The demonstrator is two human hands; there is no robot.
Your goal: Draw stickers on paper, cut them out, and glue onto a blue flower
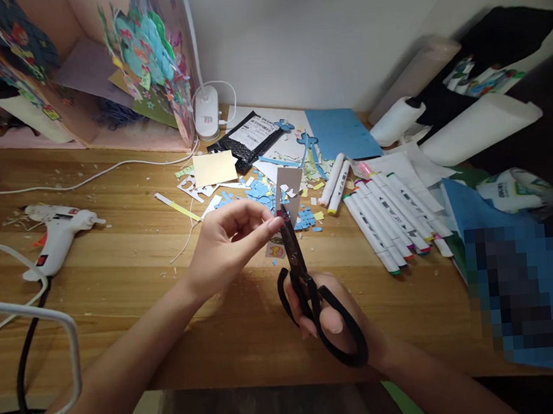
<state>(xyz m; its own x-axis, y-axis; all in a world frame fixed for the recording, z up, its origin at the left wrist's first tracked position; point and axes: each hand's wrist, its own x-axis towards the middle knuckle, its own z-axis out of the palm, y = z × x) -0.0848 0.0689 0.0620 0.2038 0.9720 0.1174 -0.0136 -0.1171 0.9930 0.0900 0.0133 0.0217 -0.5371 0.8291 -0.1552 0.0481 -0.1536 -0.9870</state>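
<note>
My right hand (pixel 335 311) grips a pair of black scissors (pixel 296 256), its thumb and fingers through the handle loops. The blades point away from me and look nearly closed. At their tips, my left hand (pixel 233 236) pinches a tiny reddish piece of paper (pixel 281 214) between thumb and forefinger; most of it is hidden. Beneath the blades lies a grey card strip (pixel 289 179). A small card with an orange animal picture (pixel 275 252) rests on the table below my left fingertips. Blue paper scraps (pixel 261 192) are scattered just beyond the hands.
Several markers (pixel 387 217) lie on the right, near blue sheets and white rolls (pixel 481 128). A white glue gun (pixel 63 236) with a black cord is on the left. Behind are a black mailer bag (pixel 252 135), a power strip (pixel 206 113) and a decorated pink shelf (pixel 151 70).
</note>
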